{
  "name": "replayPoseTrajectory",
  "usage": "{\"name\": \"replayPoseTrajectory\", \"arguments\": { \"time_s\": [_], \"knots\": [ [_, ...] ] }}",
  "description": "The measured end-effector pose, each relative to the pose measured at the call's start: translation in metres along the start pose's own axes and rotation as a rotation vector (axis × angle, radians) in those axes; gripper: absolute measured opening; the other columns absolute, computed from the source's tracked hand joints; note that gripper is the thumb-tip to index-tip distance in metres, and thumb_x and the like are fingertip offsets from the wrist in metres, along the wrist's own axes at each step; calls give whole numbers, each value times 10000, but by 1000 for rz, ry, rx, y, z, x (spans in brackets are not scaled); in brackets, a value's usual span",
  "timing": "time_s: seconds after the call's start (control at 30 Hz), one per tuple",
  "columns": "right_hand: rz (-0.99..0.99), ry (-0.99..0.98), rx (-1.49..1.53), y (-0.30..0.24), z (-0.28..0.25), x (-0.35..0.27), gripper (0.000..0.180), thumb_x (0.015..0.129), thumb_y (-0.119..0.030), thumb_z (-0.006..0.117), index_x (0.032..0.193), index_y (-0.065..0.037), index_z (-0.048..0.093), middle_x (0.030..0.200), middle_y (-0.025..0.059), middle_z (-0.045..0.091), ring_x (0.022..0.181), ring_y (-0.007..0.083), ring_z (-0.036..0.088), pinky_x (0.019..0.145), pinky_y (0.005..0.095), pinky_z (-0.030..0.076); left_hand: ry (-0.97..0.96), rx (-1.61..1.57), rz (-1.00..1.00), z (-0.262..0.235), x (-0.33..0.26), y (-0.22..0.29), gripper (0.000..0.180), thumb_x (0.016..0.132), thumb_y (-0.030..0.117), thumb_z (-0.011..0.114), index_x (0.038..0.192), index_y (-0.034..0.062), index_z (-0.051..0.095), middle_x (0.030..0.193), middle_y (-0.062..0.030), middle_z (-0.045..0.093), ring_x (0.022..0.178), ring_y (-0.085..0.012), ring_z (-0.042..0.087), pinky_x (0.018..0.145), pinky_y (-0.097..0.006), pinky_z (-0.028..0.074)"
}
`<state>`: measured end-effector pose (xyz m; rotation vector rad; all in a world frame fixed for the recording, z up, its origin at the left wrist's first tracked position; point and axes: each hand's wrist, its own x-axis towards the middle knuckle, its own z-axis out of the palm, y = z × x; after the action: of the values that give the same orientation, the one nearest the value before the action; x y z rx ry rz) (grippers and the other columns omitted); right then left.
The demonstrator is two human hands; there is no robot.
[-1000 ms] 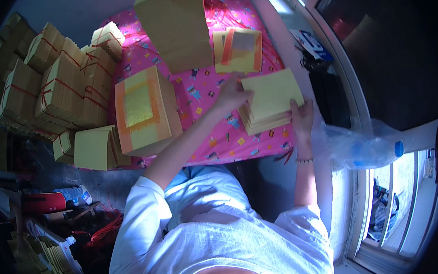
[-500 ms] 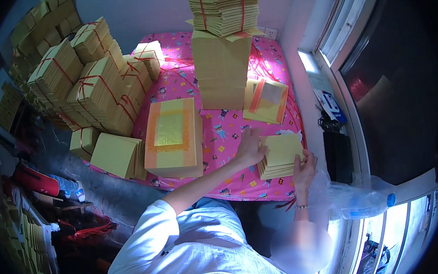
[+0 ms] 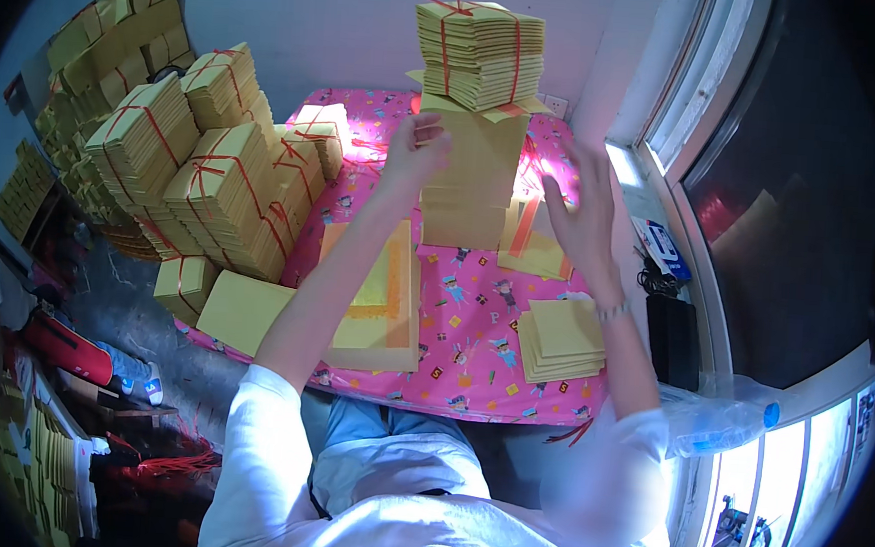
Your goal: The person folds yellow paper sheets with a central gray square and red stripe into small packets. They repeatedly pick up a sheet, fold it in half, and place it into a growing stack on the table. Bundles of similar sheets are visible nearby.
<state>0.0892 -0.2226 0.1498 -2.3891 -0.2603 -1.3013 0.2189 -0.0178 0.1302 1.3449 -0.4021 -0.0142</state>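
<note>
My left hand [image 3: 417, 154] is raised in front of the left edge of a tall yellow paper stack [image 3: 468, 180], its fingers loosely bent and apart, with nothing seen in them. My right hand [image 3: 584, 207] is up at the right of that stack, fingers stretched and thumb spread, holding nothing. A bundle of yellow paper envelopes [image 3: 479, 55] tied with red string tops the tall stack. Below my right hand, a small pile of yellow envelopes [image 3: 561, 341] lies slightly fanned on the pink patterned tablecloth [image 3: 465, 320]. My left forearm partly covers a yellow block with an orange-bordered window [image 3: 395, 311].
Red-tied bundles [image 3: 227, 185] are heaped along the left side. A yellow piece with an orange strip [image 3: 534, 244] lies behind the small pile. On the right are a window ledge with black cables [image 3: 657, 280] and a plastic bottle [image 3: 724, 426]. Red strings [image 3: 181, 458] lie at lower left.
Both hands have left the small envelope pile and risen forward to either side of the tall stack. The pile stays on the tablecloth. The whole view has shifted slightly.
</note>
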Motion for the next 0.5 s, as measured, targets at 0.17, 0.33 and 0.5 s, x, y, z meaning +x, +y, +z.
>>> {"name": "replayPoseTrajectory", "arguments": {
  "time_s": [0.17, 0.33, 0.5],
  "knots": [
    [-183, 39, -87, 0, 48, 108, 665, 775, -329, 694, 1320, -78, 409, 1310, 161, 417, 1207, 364, 423, 962, 438, 423, -99, -362, -115, -9, 27, 18, 425, 912, 75, 533, 1272, -76, 365, 1110, -151, 533, 979, -228, 595, 837, -330, 542],
    [-238, 125, -214, -7, 93, 157, 804, 700, -422, 740, 1353, -114, 387, 1383, 160, 367, 1255, 416, 351, 995, 493, 395, -144, -525, -227, -10, 45, 26, 385, 944, 97, 477, 1244, -115, 362, 1098, -188, 533, 1005, -260, 592, 890, -355, 551],
    [-161, -71, -210, 2, 104, 163, 799, 696, -439, 723, 1358, -138, 393, 1380, 171, 368, 1276, 403, 326, 1049, 489, 334, -220, -521, -324, -11, 62, 21, 365, 975, 148, 419, 1223, -118, 381, 1133, -204, 513, 1055, -284, 564, 917, -373, 536]
  ]
}}
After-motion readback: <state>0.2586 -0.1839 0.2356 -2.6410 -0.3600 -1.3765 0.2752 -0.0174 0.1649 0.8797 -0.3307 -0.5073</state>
